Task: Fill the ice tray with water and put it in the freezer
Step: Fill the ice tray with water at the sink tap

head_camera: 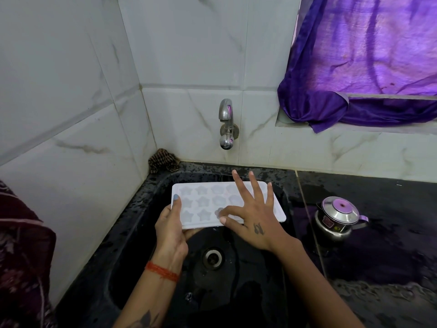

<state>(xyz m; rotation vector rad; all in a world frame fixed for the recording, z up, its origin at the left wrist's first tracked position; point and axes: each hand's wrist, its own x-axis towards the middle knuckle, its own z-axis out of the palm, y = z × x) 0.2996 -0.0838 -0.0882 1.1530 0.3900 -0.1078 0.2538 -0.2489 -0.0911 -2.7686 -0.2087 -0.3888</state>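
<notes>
A white ice tray [203,204] with star-shaped cells is held level over a black sink [142,233]. My left hand [171,227] grips its left edge, thumb on top. My right hand [250,216] lies over the tray's right half, fingers spread, with thumb and forefinger touching a cell near the front edge. A steel tap [226,124] juts from the tiled wall above the tray; no water runs from it. I cannot tell whether the cells hold water.
A drain [212,258] sits in the sink bottom below the tray. A small steel pot with a lid [338,218] stands on the wet black counter at the right. A brown rag [163,160] is in the sink's back corner. A purple curtain [366,62] hangs at the upper right.
</notes>
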